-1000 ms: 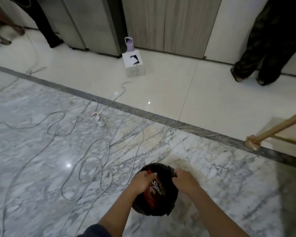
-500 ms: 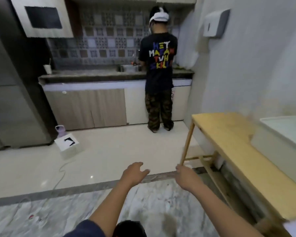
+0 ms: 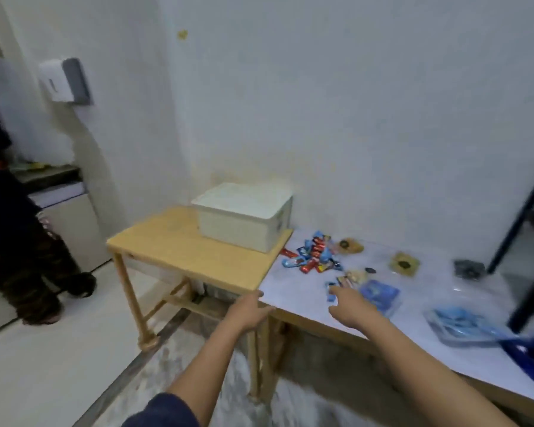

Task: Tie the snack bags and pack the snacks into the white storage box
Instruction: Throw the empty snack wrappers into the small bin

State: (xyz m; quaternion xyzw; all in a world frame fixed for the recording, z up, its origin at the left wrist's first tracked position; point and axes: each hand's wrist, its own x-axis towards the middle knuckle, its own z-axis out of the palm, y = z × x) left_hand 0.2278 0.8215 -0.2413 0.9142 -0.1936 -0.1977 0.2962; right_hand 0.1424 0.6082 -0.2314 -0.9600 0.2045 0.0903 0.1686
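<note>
Right of centre, the snack packets (image 3: 313, 255) look light and slippery, best pinched by their ends. Left hand (image 3: 250, 312) and right hand (image 3: 350, 306) reach loose-fingered, empty.

We read this as a kitchen or pantry corner; home or office, we can't tell. A wall-mounted dispenser (image 3: 64, 81) hangs on the white painted wall (image 3: 352, 118). At left, a dark-topped counter (image 3: 48, 175) sits over a cabinet door (image 3: 74, 229), with another person (image 3: 16, 241) standing there. Pale floor tiles (image 3: 43, 365) meet marble-patterned flooring (image 3: 161, 359). A light wooden table (image 3: 179, 241) and a white-topped table (image 3: 293, 291) stand against the wall, holding a white storage box (image 3: 238, 229) and loose snack packets (image 3: 312, 257). A dark shelving frame (image 3: 521, 217) is at right.
</note>
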